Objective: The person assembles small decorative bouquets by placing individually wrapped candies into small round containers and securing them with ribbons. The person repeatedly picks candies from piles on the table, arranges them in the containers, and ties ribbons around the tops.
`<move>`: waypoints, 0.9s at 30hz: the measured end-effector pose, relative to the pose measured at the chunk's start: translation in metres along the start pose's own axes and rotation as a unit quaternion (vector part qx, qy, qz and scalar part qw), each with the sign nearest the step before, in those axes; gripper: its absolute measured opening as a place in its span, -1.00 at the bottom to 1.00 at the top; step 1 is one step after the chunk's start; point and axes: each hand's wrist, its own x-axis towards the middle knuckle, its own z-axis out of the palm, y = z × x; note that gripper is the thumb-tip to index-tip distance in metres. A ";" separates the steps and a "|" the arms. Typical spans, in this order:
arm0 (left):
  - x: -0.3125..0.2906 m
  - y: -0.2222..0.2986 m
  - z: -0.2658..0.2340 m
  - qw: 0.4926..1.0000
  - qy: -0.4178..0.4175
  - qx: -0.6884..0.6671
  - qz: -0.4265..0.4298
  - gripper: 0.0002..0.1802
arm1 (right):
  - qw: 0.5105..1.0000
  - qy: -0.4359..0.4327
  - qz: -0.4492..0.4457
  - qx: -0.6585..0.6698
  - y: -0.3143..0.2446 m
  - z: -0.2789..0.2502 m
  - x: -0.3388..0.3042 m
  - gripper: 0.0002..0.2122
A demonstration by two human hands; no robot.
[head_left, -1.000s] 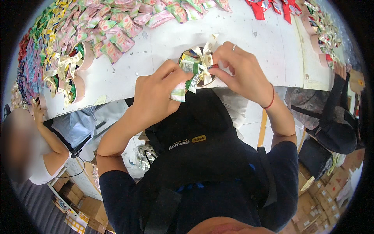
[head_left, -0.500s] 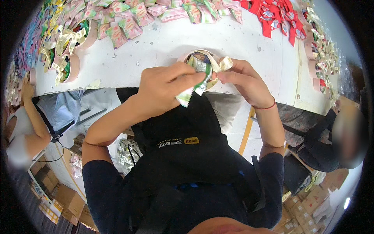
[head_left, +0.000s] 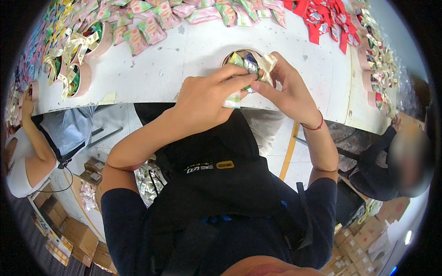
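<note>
A small round gift box [head_left: 226,57] with a pale rim sits at the table's near edge in front of me. Shiny wrapped packets fill part of it, and a cream ribbon bow [head_left: 267,66] is tied on its right side. My left hand [head_left: 209,91] pinches green and white snack packets [head_left: 237,60] over the box; one packet end [head_left: 232,100] sticks out below my fingers. My right hand [head_left: 289,87] is closed round the box's right side by the bow, its thumb close to my left fingertips. My hands hide the box's near side.
Pink and green snack packets [head_left: 152,30] lie heaped along the far side, with red packets [head_left: 329,23] at far right. Finished ribboned boxes [head_left: 82,80] stand at left, more boxes [head_left: 372,80] at right. One person [head_left: 34,156] works at left, another [head_left: 377,165] sits at right.
My left hand has pushed the packets further into the box and turned them. My right hand has shifted its hold from the bow's end to the box's right side.
</note>
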 end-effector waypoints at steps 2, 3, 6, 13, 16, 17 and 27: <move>0.000 -0.004 -0.002 0.996 0.018 -0.083 -0.015 -0.57 | 1.000 0.013 0.008 -0.014 0.002 0.001 -0.002 -0.74; 0.001 -0.007 -0.007 0.987 0.029 -0.151 -0.041 -0.56 | 0.999 0.019 0.002 -0.030 0.001 0.001 -0.003 -0.75; 0.000 -0.017 -0.022 0.959 0.091 -0.250 -0.102 -0.59 | 0.998 0.036 -0.015 -0.051 -0.001 0.002 -0.003 -0.77; 0.014 -0.017 -0.014 0.851 0.094 -0.508 -0.098 -0.57 | 0.994 0.005 0.056 0.090 0.001 -0.003 -0.003 -0.88; 0.024 0.013 0.004 0.916 0.172 -0.350 -0.096 -0.58 | 0.986 -0.020 0.075 0.145 0.000 -0.006 -0.002 -0.91; 0.022 0.008 0.007 0.960 0.179 -0.209 -0.043 -0.63 | 0.985 -0.026 0.070 0.157 0.000 -0.007 -0.003 -0.92; 0.023 -0.015 -0.005 0.991 0.116 0.049 0.033 -0.90 | 0.984 0.037 0.069 0.161 -0.004 0.001 0.000 -0.81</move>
